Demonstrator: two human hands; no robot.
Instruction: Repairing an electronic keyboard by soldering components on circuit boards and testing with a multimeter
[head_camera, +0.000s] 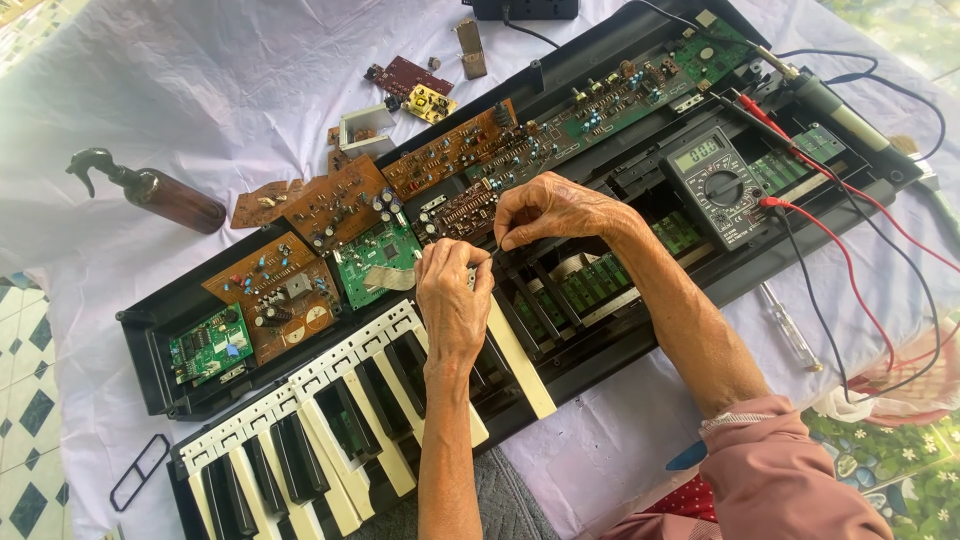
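Observation:
An opened electronic keyboard (600, 330) lies across a white cloth, its black case full of brown and green circuit boards (340, 205). My left hand (452, 300) is closed around a small metal part just above the white and black keys (330, 420). My right hand (550, 208) pinches something thin beside it, over the middle of the case; what it grips is too small to tell. The two hands almost touch.
A grey multimeter (718, 185) with red and black leads rests inside the case at right, with a soldering iron (840, 110) behind it. A brown spray bottle (165, 195) lies at left. A screwdriver (790, 325) lies on the cloth at right. Loose small boards (410, 85) sit at the top.

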